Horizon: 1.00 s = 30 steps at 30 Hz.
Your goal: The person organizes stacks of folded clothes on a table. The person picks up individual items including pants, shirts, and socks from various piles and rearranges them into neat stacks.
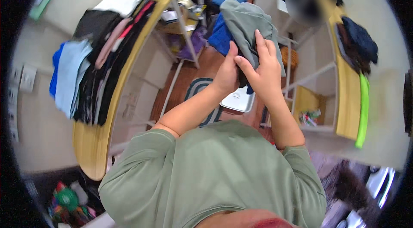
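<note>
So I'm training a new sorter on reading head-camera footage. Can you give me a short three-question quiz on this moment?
1. True or false: both hands grip the grey-green cloth garment.
2. What lies directly behind that garment? A) a bright blue cloth B) a red towel C) a white box
3. On which side of the person is the long wooden shelf piled with folded clothes?

Key:
1. True: the left hand and right hand both hold it, raised in front of the person.
2. A, the bright blue cloth.
3. The person's left.
</note>
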### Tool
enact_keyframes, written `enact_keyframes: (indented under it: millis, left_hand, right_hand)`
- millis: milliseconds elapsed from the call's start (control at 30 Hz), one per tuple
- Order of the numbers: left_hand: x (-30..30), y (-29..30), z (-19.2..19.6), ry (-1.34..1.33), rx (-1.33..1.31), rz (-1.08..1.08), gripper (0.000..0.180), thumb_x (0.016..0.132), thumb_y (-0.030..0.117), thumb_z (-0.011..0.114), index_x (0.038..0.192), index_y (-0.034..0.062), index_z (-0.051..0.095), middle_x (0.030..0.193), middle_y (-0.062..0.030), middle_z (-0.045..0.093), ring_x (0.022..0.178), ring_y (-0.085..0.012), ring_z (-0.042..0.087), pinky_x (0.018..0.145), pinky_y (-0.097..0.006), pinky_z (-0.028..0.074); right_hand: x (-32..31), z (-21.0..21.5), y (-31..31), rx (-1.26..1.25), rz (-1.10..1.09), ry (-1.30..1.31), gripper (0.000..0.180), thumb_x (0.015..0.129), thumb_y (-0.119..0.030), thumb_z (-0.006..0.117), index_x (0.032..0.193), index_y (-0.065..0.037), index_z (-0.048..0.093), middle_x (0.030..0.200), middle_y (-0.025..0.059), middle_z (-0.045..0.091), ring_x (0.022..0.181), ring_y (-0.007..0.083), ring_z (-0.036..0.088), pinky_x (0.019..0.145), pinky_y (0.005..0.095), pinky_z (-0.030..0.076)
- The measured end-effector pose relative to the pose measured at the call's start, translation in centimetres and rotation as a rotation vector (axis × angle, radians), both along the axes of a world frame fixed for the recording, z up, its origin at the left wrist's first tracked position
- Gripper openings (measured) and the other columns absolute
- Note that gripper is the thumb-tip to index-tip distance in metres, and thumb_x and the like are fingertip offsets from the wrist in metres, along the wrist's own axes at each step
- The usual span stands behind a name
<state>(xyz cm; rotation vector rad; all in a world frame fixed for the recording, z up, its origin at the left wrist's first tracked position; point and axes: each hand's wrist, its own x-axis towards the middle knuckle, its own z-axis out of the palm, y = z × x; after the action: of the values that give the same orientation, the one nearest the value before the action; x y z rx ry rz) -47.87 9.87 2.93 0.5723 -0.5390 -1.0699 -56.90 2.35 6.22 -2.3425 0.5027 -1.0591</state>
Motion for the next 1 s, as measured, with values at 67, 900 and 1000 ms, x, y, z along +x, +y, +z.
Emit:
enact_keyframes:
  millis: [67, 900, 1000]
  left_hand:
    - [0.9, 2.6, 0.4, -0.117, -0.053, 0.119, 0.073, 0.105, 0.059, 0.023, 0.151, 0.0029, 0.033, 0.147, -0.0103, 0.047, 0.134, -0.0217, 0.048, 0.113, -0.037, 0.038]
    - [3.1, 45.2, 7.9, 0.125, -0.255, 1.629, 0.071, 0.102, 0.056, 0.035, 0.157, 0.0103, 0.030, 0.159, -0.0172, 0.034, 0.143, -0.0380, 0.037, 0.120, -0.055, 0.023]
    - [3.7, 46.8, 7.2, 0.028, -0.305, 1.522, 0.073, 0.102, 0.057, 0.037, 0.157, 0.0097, 0.028, 0.159, -0.0180, 0.034, 0.142, -0.0386, 0.038, 0.120, -0.055, 0.025]
  right_hand:
    - [2.0, -0.3, 0.9, -0.028, 0.152, -0.061, 0.069, 0.086, -0.033, 0.074, 0.139, 0.004, 0.051, 0.116, 0.0194, 0.059, 0.097, 0.0382, 0.064, 0.081, 0.0407, 0.053]
    - [39.8, 21.0, 24.0, 1.483, 1.637, 0.166, 0.048, 0.104, -0.028, 0.051, 0.138, 0.005, 0.043, 0.140, 0.0222, 0.053, 0.126, 0.0357, 0.056, 0.110, 0.0510, 0.046]
    - [40.5, 17.9, 31.3, 1.677, 1.546, 0.084, 0.051, 0.109, -0.035, 0.037, 0.146, 0.000, 0.034, 0.151, 0.0217, 0.041, 0.138, 0.0369, 0.043, 0.116, 0.0571, 0.036]
